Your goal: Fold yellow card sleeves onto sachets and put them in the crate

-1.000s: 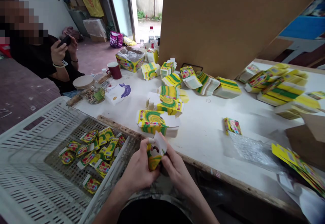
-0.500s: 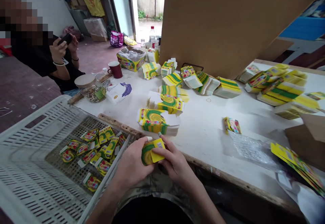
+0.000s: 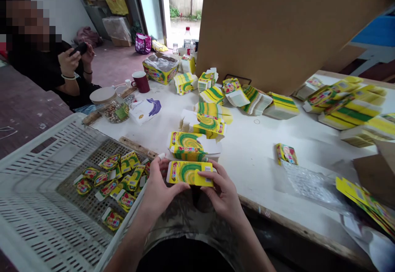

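Note:
Between both hands, at the table's front edge, is a small yellow and green crayon box (image 3: 184, 172) of thin card, its printed swirl facing up. My left hand (image 3: 159, 189) grips the box's left end, thumb along the near side. My right hand (image 3: 222, 189) pinches the right end, fingers on the yellow flap with the barcode. Just beyond lies a stack of flat cartons (image 3: 187, 142) with the same print. To the left, a white plastic crate (image 3: 43, 173) holds several small boxes (image 3: 125, 200), some with a white flap sticking out.
More carton stacks (image 3: 280, 106) line the back of the table under a large cardboard sheet (image 3: 265, 29). A lidded jar (image 3: 112, 109), a maroon mug (image 3: 141, 82) and bubble wrap (image 3: 305, 179) lie around. A person (image 3: 46, 66) at the left holds a phone (image 3: 79, 49).
The crayon box has turned level and risen slightly, its swirl side now more visible. My left hand has shifted left to its end; my right hand has moved right with the flap end.

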A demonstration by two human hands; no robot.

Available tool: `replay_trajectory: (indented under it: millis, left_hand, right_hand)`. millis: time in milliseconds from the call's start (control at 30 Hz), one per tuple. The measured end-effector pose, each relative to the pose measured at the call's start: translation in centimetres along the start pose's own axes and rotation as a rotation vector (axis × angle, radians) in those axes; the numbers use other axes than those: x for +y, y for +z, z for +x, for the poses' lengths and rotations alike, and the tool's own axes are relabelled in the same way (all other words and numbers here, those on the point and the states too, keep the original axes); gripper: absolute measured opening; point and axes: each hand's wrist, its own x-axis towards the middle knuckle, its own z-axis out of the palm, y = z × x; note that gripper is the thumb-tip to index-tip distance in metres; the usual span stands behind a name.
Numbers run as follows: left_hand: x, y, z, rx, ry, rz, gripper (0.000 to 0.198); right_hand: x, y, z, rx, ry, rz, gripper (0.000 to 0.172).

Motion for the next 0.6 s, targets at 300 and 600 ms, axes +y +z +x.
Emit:
replay_trajectory:
  millis: [300, 600]
  left_hand:
    - [0.0, -0.1, 0.4, -0.049, -0.262, -0.490, 0.040]
    - [0.9, 1.1, 0.1, -0.047, -0.521, -0.812, 0.041]
  right_hand:
    - [0.7, 0.1, -0.4, -0.113, -0.119, -0.129, 0.032]
    - [-0.4, -0.8, -0.7, -0.189, -0.128, -0.205, 0.033]
